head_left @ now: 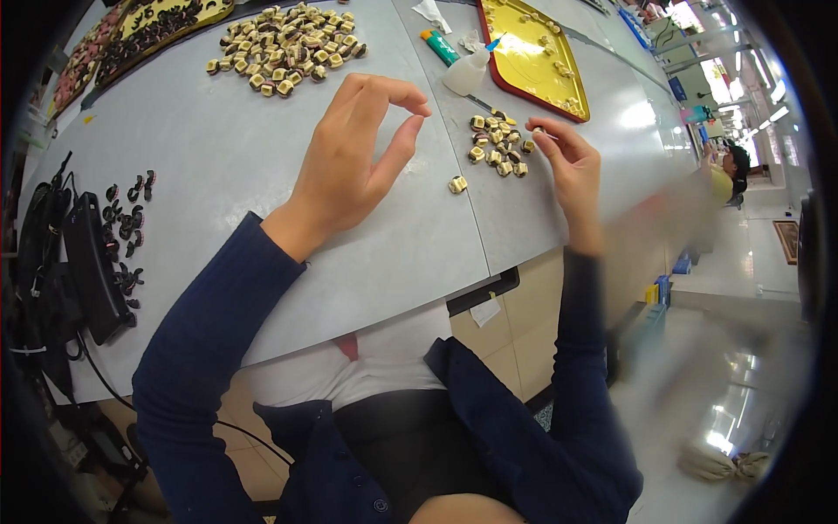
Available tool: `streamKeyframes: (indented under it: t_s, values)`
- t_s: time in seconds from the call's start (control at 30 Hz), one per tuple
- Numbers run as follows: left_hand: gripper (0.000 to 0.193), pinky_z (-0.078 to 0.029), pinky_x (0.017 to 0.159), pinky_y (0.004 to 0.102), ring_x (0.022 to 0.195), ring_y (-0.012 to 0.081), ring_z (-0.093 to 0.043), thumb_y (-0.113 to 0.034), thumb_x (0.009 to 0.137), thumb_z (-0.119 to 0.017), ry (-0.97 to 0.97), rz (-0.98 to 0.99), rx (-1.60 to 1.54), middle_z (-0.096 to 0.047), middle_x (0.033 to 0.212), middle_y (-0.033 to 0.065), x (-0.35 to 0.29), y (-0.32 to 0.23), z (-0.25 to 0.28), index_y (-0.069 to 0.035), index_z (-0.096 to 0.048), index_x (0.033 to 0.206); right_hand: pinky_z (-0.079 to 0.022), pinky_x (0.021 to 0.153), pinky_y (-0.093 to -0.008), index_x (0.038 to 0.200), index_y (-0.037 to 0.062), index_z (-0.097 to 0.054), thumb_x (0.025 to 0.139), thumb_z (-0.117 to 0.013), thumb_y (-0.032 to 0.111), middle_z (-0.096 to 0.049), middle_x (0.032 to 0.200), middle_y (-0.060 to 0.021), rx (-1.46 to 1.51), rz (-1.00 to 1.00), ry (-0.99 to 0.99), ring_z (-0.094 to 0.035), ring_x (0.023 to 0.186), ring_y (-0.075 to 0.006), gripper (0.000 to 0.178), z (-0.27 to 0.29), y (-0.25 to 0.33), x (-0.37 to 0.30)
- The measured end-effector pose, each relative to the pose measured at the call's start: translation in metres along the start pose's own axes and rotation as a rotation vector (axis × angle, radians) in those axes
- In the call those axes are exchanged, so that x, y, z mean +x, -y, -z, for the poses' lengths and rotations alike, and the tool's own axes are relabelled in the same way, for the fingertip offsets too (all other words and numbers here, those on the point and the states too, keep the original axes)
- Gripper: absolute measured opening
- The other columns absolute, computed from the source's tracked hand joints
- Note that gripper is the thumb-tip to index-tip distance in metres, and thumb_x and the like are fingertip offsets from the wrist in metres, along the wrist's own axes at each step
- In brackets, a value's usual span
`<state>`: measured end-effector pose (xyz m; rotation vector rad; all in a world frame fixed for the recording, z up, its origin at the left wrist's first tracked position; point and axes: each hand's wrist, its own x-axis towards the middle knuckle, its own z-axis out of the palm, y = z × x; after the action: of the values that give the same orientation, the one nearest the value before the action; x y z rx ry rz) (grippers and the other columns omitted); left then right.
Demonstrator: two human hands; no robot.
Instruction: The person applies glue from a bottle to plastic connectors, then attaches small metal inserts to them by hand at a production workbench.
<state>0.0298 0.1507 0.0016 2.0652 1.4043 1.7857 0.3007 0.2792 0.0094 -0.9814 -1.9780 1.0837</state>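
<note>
My right hand [572,166] pinches a small cream-and-dark block-like piece [539,130] between thumb and forefinger. It is just right of a small cluster of similar cream-and-dark pieces [502,144]; one more piece [457,184] lies apart, nearer me. My left hand [353,153] hovers over the grey table [375,271], fingers curved and thumb a little apart from them, with nothing visible between. Beyond it spreads a large heap of the same pieces [284,48].
A red-rimmed yellow tray [537,61] holds a few pieces along its edges. Near it are a white squeeze bottle [467,72], a green tube [439,47] and a thin knife-like tool [484,106]. Small black curved parts [129,223] and a black device [92,271] lie left.
</note>
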Motion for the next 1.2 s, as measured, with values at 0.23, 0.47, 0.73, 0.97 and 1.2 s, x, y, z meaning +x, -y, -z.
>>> streamKeyframes:
  t_s: [0.23, 0.47, 0.73, 0.97, 1.2]
  values:
    - [0.014, -0.046, 0.080, 0.0353, 0.094, 0.0266, -0.057, -0.002, 0.085, -0.058, 0.019, 0.006, 0.018, -0.063, 0.092, 0.0086, -0.002, -0.001, 0.001, -0.004, -0.056, 0.098, -0.043, 0.100, -0.0318, 0.120, -0.0008, -0.060, 0.095, -0.055, 0.005, -0.055, 0.130, -0.0128, -0.102, 0.179, 0.039, -0.052, 0.119, -0.0173, 0.026, -0.020, -0.003, -0.001]
    - [0.014, -0.044, 0.073, 0.0324, 0.089, 0.0225, -0.055, -0.002, 0.086, -0.057, 0.056, -0.001, -0.024, -0.060, 0.097, 0.0074, 0.000, 0.000, -0.007, -0.006, -0.059, 0.099, -0.036, 0.105, -0.0333, 0.129, 0.0017, -0.053, 0.090, -0.057, 0.009, -0.050, 0.138, -0.0157, -0.405, 0.312, 0.126, -0.048, 0.127, -0.0251, 0.040, -0.021, 0.013, -0.007]
    - [0.014, -0.044, 0.079, 0.0365, 0.089, 0.0298, -0.055, 0.005, 0.082, -0.056, 0.088, 0.028, 0.006, -0.058, 0.091, 0.0121, 0.000, -0.006, -0.002, -0.002, -0.056, 0.095, -0.033, 0.107, -0.0382, 0.130, 0.0069, -0.052, 0.086, -0.067, 0.024, -0.045, 0.137, -0.0143, -0.469, 0.357, 0.201, -0.040, 0.130, -0.0313, 0.050, -0.044, 0.029, -0.012]
    - [0.013, -0.044, 0.078, 0.0364, 0.089, 0.0300, -0.055, 0.005, 0.082, -0.056, 0.112, -0.021, 0.016, -0.058, 0.090, 0.0126, 0.002, -0.010, -0.002, -0.001, -0.056, 0.094, -0.033, 0.107, -0.0402, 0.132, 0.0087, -0.051, 0.082, -0.071, 0.032, -0.046, 0.137, -0.0114, -0.490, 0.378, 0.276, -0.038, 0.129, -0.0314, 0.059, -0.042, 0.033, -0.011]
    - [0.014, -0.045, 0.077, 0.0366, 0.088, 0.0298, -0.056, 0.005, 0.082, -0.056, 0.061, -0.049, 0.069, -0.058, 0.090, 0.0124, 0.000, 0.000, 0.004, -0.001, -0.056, 0.094, -0.028, 0.111, -0.0409, 0.136, 0.0101, -0.047, 0.079, -0.073, 0.038, -0.041, 0.143, -0.0129, -0.437, 0.374, 0.318, -0.034, 0.133, -0.0323, 0.069, -0.049, 0.035, -0.021]
